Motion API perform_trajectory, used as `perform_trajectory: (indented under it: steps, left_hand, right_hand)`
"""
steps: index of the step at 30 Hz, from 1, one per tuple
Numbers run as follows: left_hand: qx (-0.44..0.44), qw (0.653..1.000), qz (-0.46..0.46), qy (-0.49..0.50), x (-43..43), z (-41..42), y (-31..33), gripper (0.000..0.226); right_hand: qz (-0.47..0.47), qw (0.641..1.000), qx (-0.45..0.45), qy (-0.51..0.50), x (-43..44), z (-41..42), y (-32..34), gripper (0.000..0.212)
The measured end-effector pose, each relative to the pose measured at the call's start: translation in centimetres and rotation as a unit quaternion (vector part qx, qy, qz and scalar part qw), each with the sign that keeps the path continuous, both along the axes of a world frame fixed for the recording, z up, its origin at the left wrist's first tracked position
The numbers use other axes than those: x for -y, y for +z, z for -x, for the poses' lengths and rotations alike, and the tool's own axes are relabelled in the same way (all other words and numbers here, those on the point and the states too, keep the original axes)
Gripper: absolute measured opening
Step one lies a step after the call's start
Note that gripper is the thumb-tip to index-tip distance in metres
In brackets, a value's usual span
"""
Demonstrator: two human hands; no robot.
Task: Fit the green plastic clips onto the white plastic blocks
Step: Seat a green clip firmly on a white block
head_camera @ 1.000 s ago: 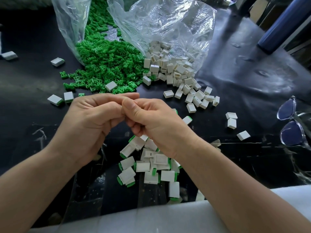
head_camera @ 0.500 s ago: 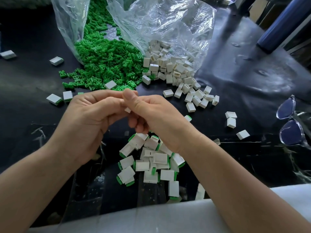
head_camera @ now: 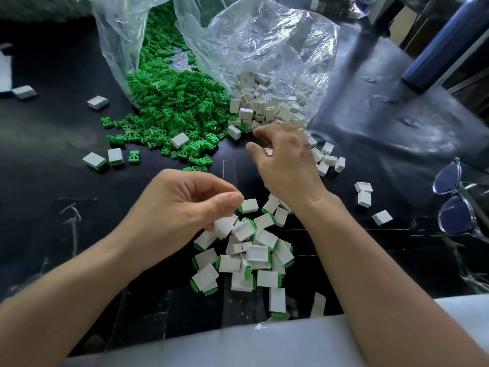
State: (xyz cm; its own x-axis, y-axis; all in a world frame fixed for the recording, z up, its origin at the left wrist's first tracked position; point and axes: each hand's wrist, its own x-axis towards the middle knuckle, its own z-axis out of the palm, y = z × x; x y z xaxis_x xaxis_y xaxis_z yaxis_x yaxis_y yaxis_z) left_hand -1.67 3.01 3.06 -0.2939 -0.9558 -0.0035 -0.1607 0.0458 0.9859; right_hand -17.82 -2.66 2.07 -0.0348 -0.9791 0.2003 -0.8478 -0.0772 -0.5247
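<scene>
Two clear bags lie open on the black bench (head_camera: 53, 128): the left bag (head_camera: 119, 49) spills green clips (head_camera: 172, 102), the right bag (head_camera: 277, 49) spills white blocks (head_camera: 264, 107). The hands were pressed together mid-bench a moment ago, and now they're apart. The right hand (head_camera: 288, 165) has gone up to the loose blocks at the bag mouth, thumb and forefinger parted, and a small block (head_camera: 268, 151) shows in the gap; whether that grip has closed on it, I can't tell. The left hand (head_camera: 180, 207) has dropped over the pile of clipped blocks (head_camera: 254, 252), its curled fingers touching a tilted block (head_camera: 224, 227), broad face up; held or just touched, can't tell. The clipped blocks point every way. One at the near edge (head_camera: 277, 300) lies lengthwise, its green end toward the person.
</scene>
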Motion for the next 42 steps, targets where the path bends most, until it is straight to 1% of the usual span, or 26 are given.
perform_trajectory:
  steps: [2, 3, 5, 7, 10, 12, 16, 18, 22, 25, 27, 31, 34, 37, 42]
  left_hand:
    - [0.029, 0.998, 0.023, 0.048, 0.5, -0.3, -0.5, 0.007]
    - [0.052, 0.995, 0.041, 0.070, 0.9, -0.5, -0.8, 0.005]
    - [0.086, 0.987, 0.074, 0.110, 1.5, -0.9, -1.3, 0.015]
    - [0.115, 0.977, 0.106, 0.143, 2.1, -1.2, -1.6, 0.020]
    - [0.188, 0.952, 0.159, 0.180, 2.9, -1.6, -1.8, 0.024]
    - [0.233, 0.936, 0.179, 0.194, 3.7, -2.0, -1.9, 0.034]
    - [0.295, 0.924, 0.158, 0.185, 5.0, -1.7, -2.1, 0.052]
    - [0.322, 0.919, 0.145, 0.174, 5.7, -1.5, -2.1, 0.057]
    - [0.392, 0.896, 0.117, 0.174, 8.7, -1.4, -1.6, 0.064]
    - [0.388, 0.906, 0.061, 0.159, 10.7, -0.7, -1.5, 0.065]
    - [0.409, 0.899, 0.057, 0.144, 11.2, 0.2, -2.0, 0.062]
    - [0.409, 0.898, 0.107, 0.119, 10.7, 1.4, -2.9, 0.053]
    - [0.382, 0.907, 0.153, 0.090, 10.3, 1.2, -3.0, 0.044]
    - [0.338, 0.925, 0.163, 0.058, 9.7, 0.9, -2.7, 0.037]
    - [0.330, 0.927, 0.169, 0.056, 8.9, 0.6, -2.2, 0.033]
  right_hand:
    - [0.002, 1.000, -0.023, -0.002, 0.2, 0.1, -0.2, 0.037]
    - [0.002, 1.000, -0.027, -0.006, 0.3, 0.2, -0.2, 0.038]
    - [0.004, 0.999, -0.032, -0.017, 0.6, 0.6, -0.2, 0.041]
    - [0.004, 0.999, -0.041, -0.028, 0.9, 0.9, -0.3, 0.046]
    - [-0.009, 0.998, -0.049, -0.037, 1.3, 1.0, -0.5, 0.053]
    - [-0.023, 0.997, -0.055, -0.042, 1.5, 1.2, -0.5, 0.056]
    - [-0.045, 0.996, -0.051, -0.059, 2.3, 1.7, -0.6, 0.058]
    - [-0.057, 0.995, -0.052, -0.059, 2.5, 1.8, -0.7, 0.059]
    - [-0.065, 0.995, -0.060, -0.052, 2.6, 2.0, -1.1, 0.062]
    - [-0.078, 0.994, -0.066, -0.032, 2.6, 2.1, -1.1, 0.063]
    - [-0.074, 0.995, -0.065, -0.004, 2.6, 2.1, -1.0, 0.060]
    - [-0.058, 0.996, -0.050, 0.039, 2.3, 1.7, -1.0, 0.049]
    - [-0.039, 0.997, -0.043, 0.046, 2.2, 1.7, -0.8, 0.041]
    - [-0.040, 0.995, -0.042, 0.078, 1.9, 1.9, -0.5, 0.034]
    - [-0.068, 0.991, -0.012, 0.113, 1.3, 2.0, 0.2, 0.026]
